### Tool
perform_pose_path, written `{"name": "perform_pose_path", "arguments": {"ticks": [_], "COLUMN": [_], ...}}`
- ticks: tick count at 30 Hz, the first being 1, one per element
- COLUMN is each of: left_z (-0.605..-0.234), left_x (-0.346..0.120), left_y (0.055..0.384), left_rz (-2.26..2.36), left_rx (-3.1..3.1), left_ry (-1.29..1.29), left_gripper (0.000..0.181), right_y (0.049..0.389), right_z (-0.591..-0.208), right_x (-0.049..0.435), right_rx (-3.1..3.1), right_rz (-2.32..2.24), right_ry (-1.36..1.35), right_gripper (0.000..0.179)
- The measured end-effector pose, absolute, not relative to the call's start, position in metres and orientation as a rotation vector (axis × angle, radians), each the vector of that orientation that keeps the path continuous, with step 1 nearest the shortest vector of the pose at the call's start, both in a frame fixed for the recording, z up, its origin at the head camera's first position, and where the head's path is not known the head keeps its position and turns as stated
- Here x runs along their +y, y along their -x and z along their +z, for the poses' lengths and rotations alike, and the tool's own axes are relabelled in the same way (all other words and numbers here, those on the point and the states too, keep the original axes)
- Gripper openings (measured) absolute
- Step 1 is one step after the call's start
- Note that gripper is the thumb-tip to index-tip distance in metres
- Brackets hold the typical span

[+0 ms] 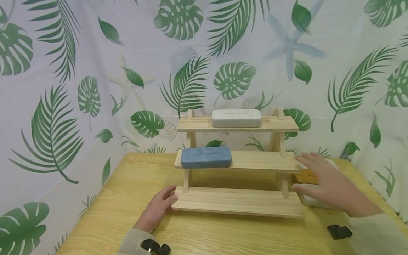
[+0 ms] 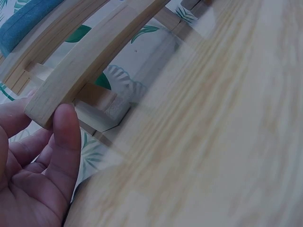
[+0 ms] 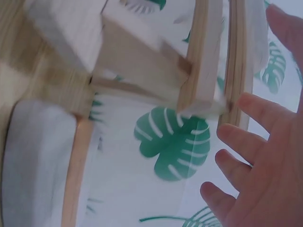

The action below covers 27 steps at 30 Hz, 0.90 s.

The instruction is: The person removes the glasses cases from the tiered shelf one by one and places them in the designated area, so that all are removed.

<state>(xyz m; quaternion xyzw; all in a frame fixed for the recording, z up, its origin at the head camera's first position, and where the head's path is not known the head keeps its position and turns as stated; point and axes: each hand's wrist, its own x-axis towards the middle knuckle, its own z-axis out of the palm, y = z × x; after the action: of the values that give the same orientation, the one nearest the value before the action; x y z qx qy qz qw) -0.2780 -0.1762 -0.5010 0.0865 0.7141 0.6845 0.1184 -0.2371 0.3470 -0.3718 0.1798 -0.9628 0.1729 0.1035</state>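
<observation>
A three-tier wooden display stand [image 1: 239, 200] stands on the table. My left hand [image 1: 156, 209] grips the left end of its bottom shelf; in the left wrist view the fingers [image 2: 67, 132] curl at the board's end. A blue glasses case [image 1: 205, 158] lies on the left of the middle shelf, and a white glasses case [image 1: 236, 121] sits on the top one. My right hand [image 1: 331, 187], fingers spread, is at the right end of the middle shelf. Partly behind it are an orange case [image 1: 306, 176] and a whitish case [image 1: 313, 202].
The wood-grain table [image 1: 140, 177] meets a leaf-print cloth [image 1: 236, 81] behind the stand and at both sides. In the right wrist view the whitish case [image 3: 35, 161] and the orange case [image 3: 79, 165] are side by side near the stand's right legs.
</observation>
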Motion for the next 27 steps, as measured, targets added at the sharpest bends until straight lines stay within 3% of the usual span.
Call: {"name": "perform_pose_path", "arguments": {"ticks": [7, 27], "left_z": [-0.505, -0.501], "left_x": [-0.175, -0.173], "left_y": [0.279, 0.276], "left_rz": [1.997, 1.980], "left_rx": [2.101, 2.146], "left_ry": [-0.251, -0.222], "left_gripper": [0.063, 0.061], "right_y": [0.237, 0.263], "right_z": [-0.364, -0.361], "right_x": [0.316, 0.259], "right_rx": [-2.784, -2.740], "right_rz": [0.506, 0.491], "right_ry": [-0.612, -0.768], "right_gripper": [0.089, 0.095]}}
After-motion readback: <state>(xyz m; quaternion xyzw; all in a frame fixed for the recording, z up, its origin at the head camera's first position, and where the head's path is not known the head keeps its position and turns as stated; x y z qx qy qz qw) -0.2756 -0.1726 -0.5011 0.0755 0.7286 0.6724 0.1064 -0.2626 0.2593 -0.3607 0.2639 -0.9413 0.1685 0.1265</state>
